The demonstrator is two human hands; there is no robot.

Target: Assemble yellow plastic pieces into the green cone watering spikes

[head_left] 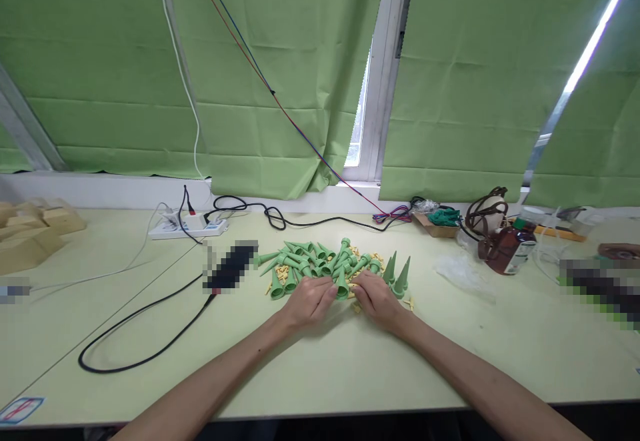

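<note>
My left hand (311, 301) is closed, its thumb and fingertips against a hollow green plastic cone (342, 290) whose open end faces me. On the other side of that cone, my right hand (379, 299) has its fingers pinched together; what they hold, if anything, is hidden. Behind both hands spreads a pile of similar green cones (305, 267), most lying on their sides. Small yellow plastic pieces (283, 274) are mixed in among them. Two green cones (401, 279) stand point up just right of my right hand.
A dark blurred device (231, 267) with a black cable lies left of the pile. Behind it is a power strip (200, 226). To the right are a plastic bag (465, 274), a brown bottle (513, 247) and a cardboard box (436, 224). Pale blocks (35, 234) sit far left.
</note>
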